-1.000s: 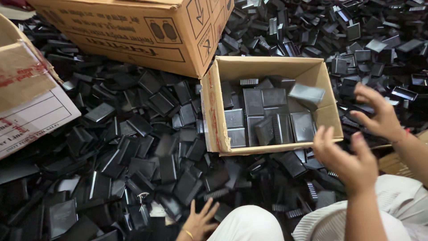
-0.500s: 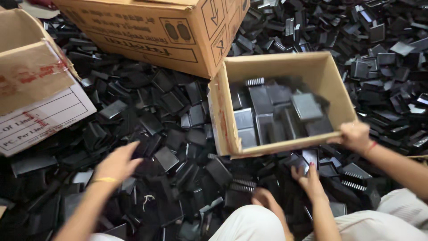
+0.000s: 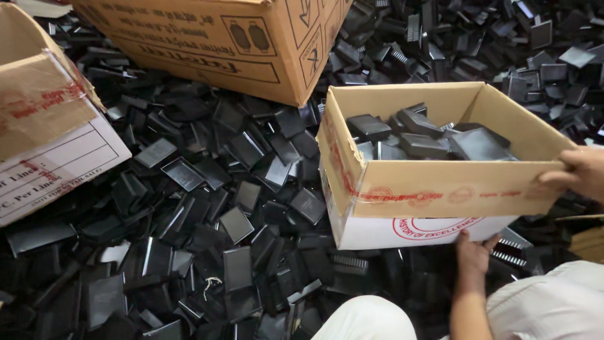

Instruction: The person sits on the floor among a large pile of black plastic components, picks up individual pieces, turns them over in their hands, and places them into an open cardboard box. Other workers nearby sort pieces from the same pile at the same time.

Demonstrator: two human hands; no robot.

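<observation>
Small cardboard box (image 3: 434,189) now tipped up off floor, nearer person than half second ago. Right hand (image 3: 582,173) grips far corner; left hand (image 3: 473,252) flat under its base (fingers spread). Black plastic pieces (image 3: 421,138) inside, more strewn across floor (image 3: 207,208).

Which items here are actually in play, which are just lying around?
In play:
small open carton
black plastic parts in it
left hand under its edge
right hand on its corner

Lying around:
large carton
taped carton
loose parts on floor
</observation>
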